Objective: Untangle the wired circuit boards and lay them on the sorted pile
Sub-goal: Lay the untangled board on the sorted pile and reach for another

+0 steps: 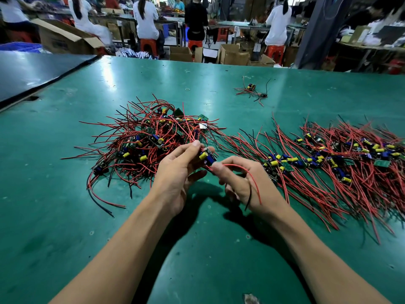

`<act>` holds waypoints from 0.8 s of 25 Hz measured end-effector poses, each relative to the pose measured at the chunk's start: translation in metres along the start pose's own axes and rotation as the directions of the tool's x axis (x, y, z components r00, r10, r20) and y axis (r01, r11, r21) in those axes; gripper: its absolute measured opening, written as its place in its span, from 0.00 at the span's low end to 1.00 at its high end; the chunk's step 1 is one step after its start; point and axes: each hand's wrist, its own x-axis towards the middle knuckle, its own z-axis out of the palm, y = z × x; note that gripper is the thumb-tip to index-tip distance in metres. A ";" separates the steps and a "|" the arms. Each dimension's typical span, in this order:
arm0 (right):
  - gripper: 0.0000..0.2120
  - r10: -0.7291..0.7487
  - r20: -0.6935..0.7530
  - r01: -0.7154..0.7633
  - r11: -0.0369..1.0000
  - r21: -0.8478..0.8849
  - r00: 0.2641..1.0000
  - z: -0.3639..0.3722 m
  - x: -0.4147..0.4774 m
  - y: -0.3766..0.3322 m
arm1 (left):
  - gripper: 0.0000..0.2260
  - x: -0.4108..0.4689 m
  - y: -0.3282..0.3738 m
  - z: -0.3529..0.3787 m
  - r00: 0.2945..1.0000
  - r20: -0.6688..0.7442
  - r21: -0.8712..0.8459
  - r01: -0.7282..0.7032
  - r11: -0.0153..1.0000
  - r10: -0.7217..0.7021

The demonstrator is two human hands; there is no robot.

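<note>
A small circuit board (207, 157), fitted with a yellow capacitor and a blue component, was held above the green table (65, 216) at the centre of the frame. Its upper end was pinched by the left hand (177, 172), and its red wire (252, 178) was pinched by the right hand (238, 178). The tangled heap (151, 137) lay behind at centre left; the sorted pile (328, 163), wires combed roughly parallel, was spread at the right.
</note>
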 end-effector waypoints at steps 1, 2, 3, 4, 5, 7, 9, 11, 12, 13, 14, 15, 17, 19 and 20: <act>0.17 0.015 -0.049 -0.012 0.998 0.062 0.999 0.000 0.001 -0.002 | 0.10 -0.001 0.000 0.000 1.000 0.013 0.001 -0.004 1.000 0.004; 0.17 0.048 -0.082 -0.035 0.988 0.147 0.995 -0.001 0.002 -0.003 | 0.09 -0.001 0.000 0.001 0.999 0.034 -0.004 -0.005 1.000 0.005; 0.16 0.091 -0.093 -0.065 0.964 0.257 0.992 -0.003 0.003 -0.005 | 0.08 -0.001 0.000 0.000 0.998 0.068 -0.025 0.002 1.000 0.000; 0.14 0.132 -0.080 -0.093 0.923 0.374 0.988 -0.004 0.004 -0.008 | 0.08 -0.001 0.000 -0.001 0.993 0.117 -0.061 0.018 0.998 -0.011; 0.12 0.163 -0.057 -0.117 0.873 0.474 0.985 -0.006 0.005 -0.011 | 0.08 -0.001 0.000 -0.002 0.984 0.177 -0.123 0.048 0.991 -0.026; 0.11 0.203 -0.006 -0.156 0.771 0.618 0.979 -0.009 0.006 -0.014 | 0.09 -0.001 0.001 -0.004 0.953 0.294 -0.228 0.142 0.963 -0.071; 0.11 0.224 0.045 -0.190 0.688 0.700 0.974 -0.013 0.005 -0.016 | 0.10 -0.003 -0.001 -0.003 0.923 0.358 -0.218 0.227 0.949 -0.139; 0.11 0.237 0.103 -0.237 0.657 0.715 0.966 -0.017 0.004 -0.016 | 0.08 -0.006 -0.002 0.002 0.901 0.368 -0.122 0.289 0.949 -0.228; 0.10 0.236 0.133 -0.260 0.664 0.701 0.963 -0.018 0.003 -0.016 | 0.10 -0.008 -0.002 0.004 0.893 0.369 -0.091 0.309 0.947 -0.256; 0.10 0.231 0.161 -0.277 0.679 0.680 0.960 -0.019 0.003 -0.016 | 0.13 -0.009 -0.001 0.005 0.887 0.372 -0.073 0.321 0.944 -0.273; 0.11 0.224 0.186 -0.291 0.691 0.662 0.957 -0.019 0.002 -0.016 | 0.14 -0.010 -0.001 0.005 0.887 0.374 -0.063 0.317 0.946 -0.272; 0.13 0.222 0.203 -0.301 0.696 0.652 0.954 -0.020 0.002 -0.016 | 0.13 -0.011 0.001 0.005 0.886 0.379 -0.063 0.313 0.948 -0.268; 0.18 0.228 0.215 -0.313 0.696 0.646 0.950 -0.023 0.002 -0.014 | 0.12 -0.012 0.003 0.004 0.873 0.407 -0.082 0.328 0.941 -0.268; 0.21 0.243 0.224 -0.330 0.693 0.640 0.944 -0.026 0.002 -0.013 | 0.11 -0.013 0.004 0.003 0.856 0.444 -0.089 0.338 0.937 -0.267; 0.21 0.252 0.235 -0.345 0.694 0.632 0.939 -0.026 0.003 -0.012 | 0.09 -0.012 0.002 0.002 0.852 0.459 -0.081 0.321 0.944 -0.251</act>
